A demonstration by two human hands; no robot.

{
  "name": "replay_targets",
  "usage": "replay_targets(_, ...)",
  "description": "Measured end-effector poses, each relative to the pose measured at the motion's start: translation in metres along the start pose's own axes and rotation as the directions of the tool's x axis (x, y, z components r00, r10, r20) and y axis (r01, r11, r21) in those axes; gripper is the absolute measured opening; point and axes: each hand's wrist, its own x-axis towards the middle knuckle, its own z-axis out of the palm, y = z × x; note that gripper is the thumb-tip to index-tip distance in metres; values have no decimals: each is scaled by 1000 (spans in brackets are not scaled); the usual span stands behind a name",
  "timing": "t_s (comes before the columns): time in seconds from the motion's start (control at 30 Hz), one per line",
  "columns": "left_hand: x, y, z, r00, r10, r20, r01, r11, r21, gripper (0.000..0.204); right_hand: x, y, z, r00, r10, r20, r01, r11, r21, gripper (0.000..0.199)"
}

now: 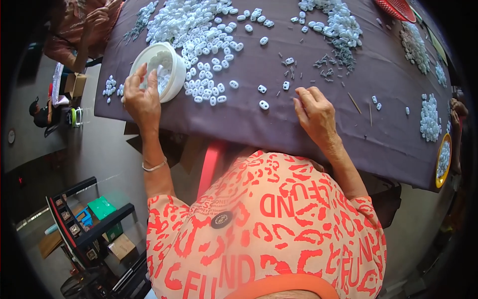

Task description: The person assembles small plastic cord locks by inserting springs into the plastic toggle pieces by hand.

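Note:
My left hand (142, 99) is at the near left side of a round white tub (176, 82), thumb and fingers apart over its rim. A blurred white piece shows inside the tub by the fingertips; no grip on it is visible. Small white oval two-hole pieces (201, 87) lie loose beside the tub. My right hand (316, 114) is over the dark cloth, its fingers curled and the fingertips together. Whatever they hold, if anything, is too small to make out. Just left of it lie a few single two-hole pieces (264, 105).
A brown cloth (219, 117) covers the table. Grey pins (328, 70) lie scattered beyond my right hand, with thin sticks (354, 103) to its right. A red basket (398, 9) and a yellow-rimmed dish (441, 167) stand at the right. Another person (82, 35) sits at the far left.

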Motion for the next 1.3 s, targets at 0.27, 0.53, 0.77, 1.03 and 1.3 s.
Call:
replay_targets(0.27,-73,93,65,971,144,191,-45,893,-447,15,22,-7,24,994,107,11,-101,961,-259,16)
replay_targets(0.53,-110,122,85,936,238,261,-72,851,-521,16,20,-7,39,983,178,-53,-185,967,-177,17)
replay_targets(0.77,-115,127,96,926,323,195,-182,835,-520,16,19,3,41,978,201,-61,-208,964,-163,20)
replay_targets(1.03,-133,125,105,930,328,164,-213,848,-485,14,16,9,34,986,163,-27,-165,976,-139,20)
replay_targets(1.3,-135,111,102,932,303,198,-178,859,-480,15,8,-7,46,987,126,-96,-140,978,-152,18)
